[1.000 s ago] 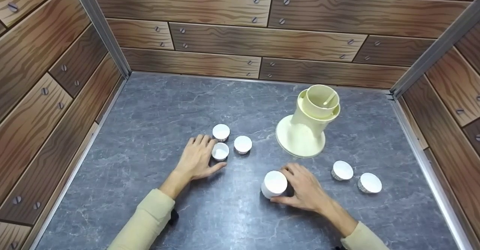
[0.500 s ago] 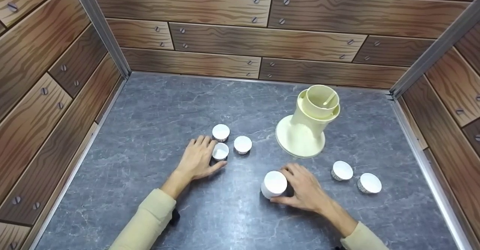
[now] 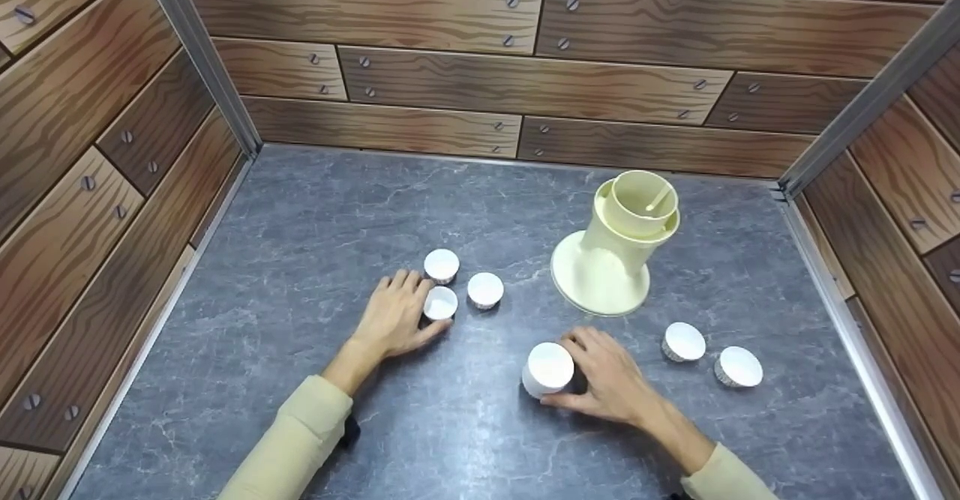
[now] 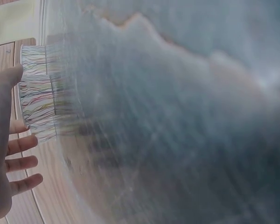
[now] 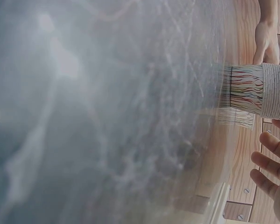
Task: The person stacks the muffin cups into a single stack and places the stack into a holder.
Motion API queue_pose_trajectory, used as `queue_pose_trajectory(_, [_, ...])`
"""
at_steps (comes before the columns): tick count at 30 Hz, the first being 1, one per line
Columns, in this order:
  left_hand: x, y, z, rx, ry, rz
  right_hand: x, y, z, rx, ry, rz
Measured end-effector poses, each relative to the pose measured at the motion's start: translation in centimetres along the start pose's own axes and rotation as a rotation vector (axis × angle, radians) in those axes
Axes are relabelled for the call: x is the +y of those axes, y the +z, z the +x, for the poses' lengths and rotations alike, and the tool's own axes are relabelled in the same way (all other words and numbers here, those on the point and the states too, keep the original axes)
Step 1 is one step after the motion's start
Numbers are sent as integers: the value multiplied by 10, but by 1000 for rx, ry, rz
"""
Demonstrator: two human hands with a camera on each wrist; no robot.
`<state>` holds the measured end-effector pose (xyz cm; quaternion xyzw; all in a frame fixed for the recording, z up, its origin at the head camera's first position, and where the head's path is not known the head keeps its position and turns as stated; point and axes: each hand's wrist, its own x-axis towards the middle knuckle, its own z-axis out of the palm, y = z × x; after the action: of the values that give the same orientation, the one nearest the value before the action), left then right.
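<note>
In the head view my left hand (image 3: 394, 316) holds a small white paper cup (image 3: 441, 303) between thumb and index finger. The left wrist view shows that cup's (image 4: 37, 93) wavy coloured lines, with the other fingers spread beside it. Two more cups stand close by, a far cup (image 3: 442, 266) and a right-hand cup (image 3: 486, 291). My right hand (image 3: 604, 376) grips a stack of paper cups (image 3: 548, 369) with thumb and forefinger. Its several nested rims show in the right wrist view on the stack (image 5: 273, 92), where the remaining fingers extend apart from it.
A pale yellow cup dispenser (image 3: 611, 275) with a round base and an upright tube stands behind my right hand. Right of that hand are two single paper cups, one nearer (image 3: 683, 342) and one farther right (image 3: 738, 367). Wood-patterned walls (image 3: 442, 73) surround the grey marbled table (image 3: 337, 208).
</note>
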<state>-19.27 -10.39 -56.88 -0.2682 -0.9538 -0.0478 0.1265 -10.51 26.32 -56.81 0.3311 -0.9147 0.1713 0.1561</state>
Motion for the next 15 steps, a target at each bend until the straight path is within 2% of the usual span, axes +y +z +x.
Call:
queue_pose_trajectory(7, [0,1,0,28,11,34,-1,-1,1,-3,8,1])
queue_pose_trajectory(15, [0,2,-2,55,23,20,-1,-1,1,-4,7,10])
